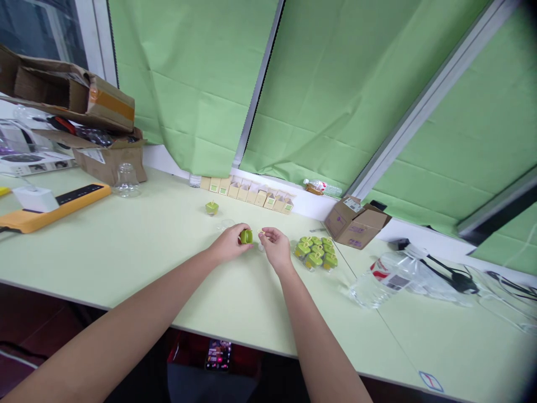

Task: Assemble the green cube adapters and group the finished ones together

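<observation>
My left hand [229, 244] is closed around a small green cap [246, 237], its hollow side turned toward my right hand. My right hand [274, 246] pinches a small pale-yellow loop-shaped piece [260, 232] just right of the cap, with a slight gap between the two. Under the right fingertips a small clear piece [260, 247] shows, partly hidden. Behind my left hand lies a clear plastic piece [225, 224], hard to make out. Farther back stands a single green-lidded item [212, 207]. Right of my right hand, several green-lidded cups with yellow loops [314, 259] stand in a cluster.
Several small cardboard boxes [251, 194] line the back edge of the table [235, 302]. At right are an open carton [354, 224] and a large clear bottle [384, 277]. Leftward are a yellow power strip [84, 197], a clear bottle [126, 180] and stacked cartons [111, 157].
</observation>
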A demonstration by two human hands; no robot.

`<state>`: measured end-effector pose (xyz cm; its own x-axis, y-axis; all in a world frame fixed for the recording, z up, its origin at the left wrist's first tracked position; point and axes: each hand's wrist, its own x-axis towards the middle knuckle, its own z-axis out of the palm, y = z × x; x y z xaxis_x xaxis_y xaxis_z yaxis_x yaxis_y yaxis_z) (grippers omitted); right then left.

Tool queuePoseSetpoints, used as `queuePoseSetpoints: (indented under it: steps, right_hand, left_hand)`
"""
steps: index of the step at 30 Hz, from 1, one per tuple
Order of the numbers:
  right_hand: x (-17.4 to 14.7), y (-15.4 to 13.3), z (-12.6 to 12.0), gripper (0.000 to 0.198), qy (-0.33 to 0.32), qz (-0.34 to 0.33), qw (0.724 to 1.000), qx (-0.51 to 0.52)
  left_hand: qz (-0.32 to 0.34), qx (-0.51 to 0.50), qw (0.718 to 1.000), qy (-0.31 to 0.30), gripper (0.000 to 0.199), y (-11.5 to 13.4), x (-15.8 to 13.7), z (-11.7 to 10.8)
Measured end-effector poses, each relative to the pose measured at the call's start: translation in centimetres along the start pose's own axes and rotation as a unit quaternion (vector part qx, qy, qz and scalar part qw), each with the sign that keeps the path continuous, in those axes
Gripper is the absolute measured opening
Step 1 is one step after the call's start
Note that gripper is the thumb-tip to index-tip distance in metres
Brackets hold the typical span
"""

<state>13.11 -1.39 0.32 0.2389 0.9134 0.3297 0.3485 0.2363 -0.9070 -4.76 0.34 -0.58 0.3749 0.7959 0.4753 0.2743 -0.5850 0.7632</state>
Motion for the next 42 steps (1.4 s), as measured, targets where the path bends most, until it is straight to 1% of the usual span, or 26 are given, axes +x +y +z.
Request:
queuePoseSetpoints:
  steps: [7,12,15,19,26,30,33,37,42]
  right_hand:
    - [-0.6,-0.2,0.1,0.025,-0.053,-0.029,0.996,-0.059]
    - [-1.2,-0.9,0.3,0.018,-0.059,-0.041,0.990,-0.118]
    - [-1.6,-1.4,0.4,0.020,-0.050,-0.048,0.987,-0.148]
    - [-2.0,-2.2,0.8,0.022,-0.029,-0.047,0.983,-0.177]
    - [-2.5,-3.2,1.1,0.017,0.005,-0.020,0.976,-0.215]
    - [-2.6,-3.4,1.0,0.015,0.017,-0.012,0.969,-0.246]
    - [-2.7,-3.5,1.0,0.014,0.006,-0.022,0.970,-0.242]
    - [-2.6,-3.2,1.2,0.018,-0.014,-0.041,0.980,-0.195]
    - [-2.4,-2.4,1.5,0.020,-0.025,-0.028,0.989,-0.142]
  left_hand:
    - [0.011,0.003,1.000,-0.003,0.034,-0.1,0.1,0.0]
    - [0.042,0.024,0.999,-0.003,0.032,0.3,0.0,0.6]
    - [0.056,0.042,0.997,0.011,0.032,0.7,0.0,1.2]
    - [0.056,0.055,0.996,0.038,0.036,0.9,0.0,1.5]
    - [0.061,0.072,0.994,0.054,0.042,1.0,-0.1,1.9]
    - [0.066,0.077,0.993,0.053,0.044,1.3,-0.1,2.0]
    - [0.068,0.084,0.993,0.052,0.042,1.5,-0.2,1.9]
    - [0.066,0.081,0.993,0.056,0.039,1.6,-0.2,1.6]
    - [0.061,0.075,0.994,0.057,0.039,1.6,-0.1,1.5]
